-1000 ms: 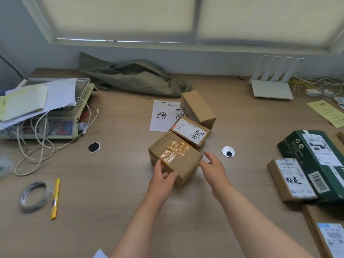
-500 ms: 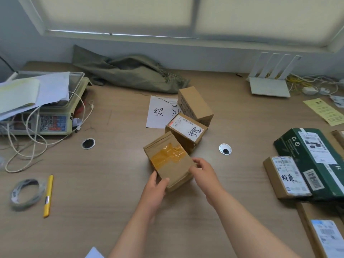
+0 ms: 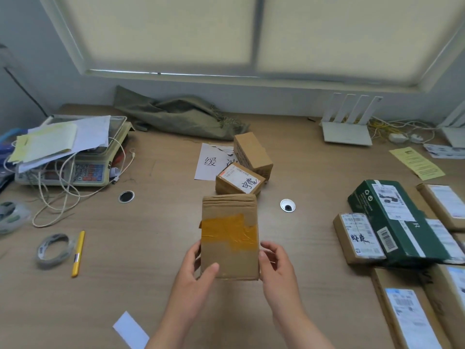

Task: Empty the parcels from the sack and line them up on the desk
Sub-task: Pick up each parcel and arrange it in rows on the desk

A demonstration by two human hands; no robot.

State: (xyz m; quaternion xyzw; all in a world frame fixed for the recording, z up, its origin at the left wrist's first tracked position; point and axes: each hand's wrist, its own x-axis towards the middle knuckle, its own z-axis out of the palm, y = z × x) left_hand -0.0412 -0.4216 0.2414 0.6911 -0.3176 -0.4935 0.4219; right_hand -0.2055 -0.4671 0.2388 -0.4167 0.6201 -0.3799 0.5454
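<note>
A brown cardboard parcel [image 3: 230, 235] with yellow tape is lifted off the desk [image 3: 156, 285], upright and facing me. My left hand [image 3: 195, 280] grips its lower left edge and my right hand [image 3: 275, 267] grips its lower right edge. Behind it two more brown parcels stand on the desk: one with a white handwritten label [image 3: 239, 182] and a plain one [image 3: 253, 153]. The olive sack [image 3: 181, 117] lies slumped at the back by the wall. Several parcels line the right side, among them a dark green box [image 3: 395, 220] and a small labelled box [image 3: 357, 238].
A weighing scale [image 3: 73, 167] under loose papers and cables stands at the left. A tape roll [image 3: 52, 250] and yellow pen [image 3: 78, 253] lie front left. A white sheet with characters [image 3: 208, 162], two desk grommets [image 3: 287, 205], and a white router [image 3: 347, 132] are also there.
Both hands took hold of the taped parcel, lifted it off the desk, turned it upright and brought it toward me. The other parcels stayed put.
</note>
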